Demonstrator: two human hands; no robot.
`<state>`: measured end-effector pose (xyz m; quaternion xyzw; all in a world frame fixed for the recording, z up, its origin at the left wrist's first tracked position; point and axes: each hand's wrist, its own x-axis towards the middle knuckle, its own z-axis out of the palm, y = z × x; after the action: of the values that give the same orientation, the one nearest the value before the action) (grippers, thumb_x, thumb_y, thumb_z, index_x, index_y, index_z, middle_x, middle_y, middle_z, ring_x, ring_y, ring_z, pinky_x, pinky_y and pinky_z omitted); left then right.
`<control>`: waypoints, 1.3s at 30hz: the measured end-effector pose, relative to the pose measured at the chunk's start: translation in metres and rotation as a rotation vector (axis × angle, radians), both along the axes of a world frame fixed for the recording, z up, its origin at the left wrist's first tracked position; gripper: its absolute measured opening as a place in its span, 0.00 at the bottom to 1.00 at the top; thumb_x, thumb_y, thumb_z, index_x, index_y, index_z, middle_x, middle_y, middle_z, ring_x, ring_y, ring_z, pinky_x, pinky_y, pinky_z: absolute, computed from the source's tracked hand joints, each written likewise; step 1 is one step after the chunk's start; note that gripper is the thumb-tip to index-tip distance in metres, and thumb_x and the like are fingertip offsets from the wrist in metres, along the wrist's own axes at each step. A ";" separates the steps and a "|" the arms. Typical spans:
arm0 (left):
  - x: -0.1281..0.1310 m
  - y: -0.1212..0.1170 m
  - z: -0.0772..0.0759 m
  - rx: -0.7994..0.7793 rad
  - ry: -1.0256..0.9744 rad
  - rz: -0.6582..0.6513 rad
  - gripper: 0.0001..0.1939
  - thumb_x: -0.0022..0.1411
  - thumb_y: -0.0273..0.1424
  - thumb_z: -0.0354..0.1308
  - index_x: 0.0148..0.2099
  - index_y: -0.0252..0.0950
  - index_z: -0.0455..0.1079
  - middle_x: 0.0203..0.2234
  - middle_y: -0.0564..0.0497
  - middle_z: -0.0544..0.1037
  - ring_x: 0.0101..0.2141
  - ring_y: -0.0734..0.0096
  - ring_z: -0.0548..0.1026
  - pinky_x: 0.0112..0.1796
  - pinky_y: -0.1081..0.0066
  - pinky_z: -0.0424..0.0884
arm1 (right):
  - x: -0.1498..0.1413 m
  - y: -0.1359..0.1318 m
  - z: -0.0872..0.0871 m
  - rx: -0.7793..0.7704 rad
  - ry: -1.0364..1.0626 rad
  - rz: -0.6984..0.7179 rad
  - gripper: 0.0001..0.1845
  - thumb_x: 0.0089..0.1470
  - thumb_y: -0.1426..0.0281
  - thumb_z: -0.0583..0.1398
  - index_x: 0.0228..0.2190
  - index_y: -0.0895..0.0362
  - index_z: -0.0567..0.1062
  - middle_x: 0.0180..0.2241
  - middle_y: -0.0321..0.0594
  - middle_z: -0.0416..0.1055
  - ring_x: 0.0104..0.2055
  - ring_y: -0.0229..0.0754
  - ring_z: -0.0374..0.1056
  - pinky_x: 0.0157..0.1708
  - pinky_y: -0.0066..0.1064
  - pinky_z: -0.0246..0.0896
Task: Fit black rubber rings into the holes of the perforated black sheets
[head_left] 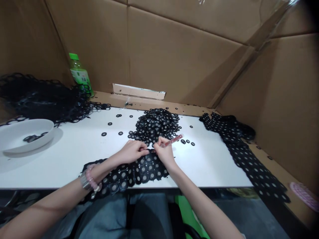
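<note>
At the far left of the bench (74,172), a shallow white bowl (25,134) holds a few small black rings (32,137). Behind it lies a tangled heap of black ring mesh (42,98), and a green-capped plastic bottle (79,74) stands against the cardboard wall (174,56) at the back of the heap. Loose black rings (109,123) are scattered across the white top.

The left hand (133,152), wearing a metal band (85,182) and a pink beaded bracelet (91,179) on its wrist, is curled with its fingers closed down over the top edge of a black ring mesh strip (132,174). That strip lies on the bench's near edge and hangs over it. Just beyond the hands sits a mound of black rings with grey centres (156,124).

The right hand (164,154), just beside the left, is closed around a pink translucent rod (173,140) pinched between thumb and fingers, its far end pointing up and to the right.

Further right, a long black ring mesh band (239,149) runs from the back of the bench down over its right end. A pink ribbed object (305,196) sits in the bottom right corner.
</note>
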<state>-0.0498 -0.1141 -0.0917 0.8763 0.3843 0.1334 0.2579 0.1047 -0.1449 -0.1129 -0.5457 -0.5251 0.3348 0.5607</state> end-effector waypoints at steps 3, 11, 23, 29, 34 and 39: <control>0.000 0.001 -0.002 -0.005 -0.027 0.003 0.13 0.57 0.37 0.50 0.26 0.36 0.68 0.19 0.55 0.69 0.23 0.71 0.67 0.28 0.74 0.57 | 0.000 0.000 0.000 -0.006 -0.039 -0.005 0.13 0.37 0.75 0.53 0.13 0.54 0.52 0.12 0.25 0.48 0.16 0.32 0.50 0.18 0.25 0.45; -0.003 0.003 -0.006 -0.151 -0.124 0.000 0.13 0.57 0.38 0.50 0.27 0.35 0.66 0.19 0.56 0.66 0.24 0.73 0.64 0.28 0.75 0.59 | -0.003 -0.004 -0.002 0.114 -0.261 0.029 0.14 0.39 0.77 0.51 0.13 0.54 0.50 0.14 0.26 0.46 0.18 0.33 0.46 0.20 0.26 0.42; 0.002 -0.004 0.001 -0.213 -0.138 -0.075 0.14 0.52 0.41 0.57 0.33 0.35 0.64 0.30 0.52 0.73 0.34 0.64 0.70 0.37 0.69 0.65 | 0.005 -0.008 0.005 0.008 0.211 -0.059 0.15 0.38 0.74 0.55 0.14 0.54 0.51 0.10 0.23 0.49 0.12 0.30 0.50 0.14 0.23 0.43; 0.001 0.001 -0.003 -0.299 -0.256 -0.105 0.11 0.52 0.37 0.57 0.33 0.34 0.64 0.31 0.52 0.71 0.36 0.65 0.70 0.41 0.68 0.64 | 0.003 -0.021 0.005 -0.039 0.046 0.008 0.14 0.38 0.74 0.54 0.13 0.54 0.51 0.11 0.24 0.48 0.14 0.31 0.53 0.16 0.24 0.47; 0.001 0.003 -0.009 -0.320 -0.264 -0.093 0.10 0.51 0.35 0.58 0.34 0.34 0.65 0.29 0.54 0.71 0.33 0.67 0.70 0.38 0.69 0.65 | 0.002 -0.020 0.006 -0.026 -0.021 0.019 0.14 0.38 0.75 0.53 0.12 0.54 0.51 0.12 0.25 0.46 0.15 0.31 0.49 0.16 0.24 0.46; 0.001 0.001 -0.012 -0.357 -0.316 -0.062 0.09 0.49 0.33 0.59 0.32 0.33 0.65 0.26 0.54 0.70 0.31 0.69 0.69 0.36 0.71 0.64 | 0.001 -0.020 0.005 0.007 -0.112 0.028 0.14 0.38 0.76 0.53 0.13 0.54 0.51 0.12 0.26 0.47 0.17 0.32 0.49 0.18 0.25 0.45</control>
<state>-0.0486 -0.1127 -0.1034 0.7965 0.3298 0.1908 0.4695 0.1053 -0.1650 -0.1081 -0.5543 -0.5643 0.3098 0.5276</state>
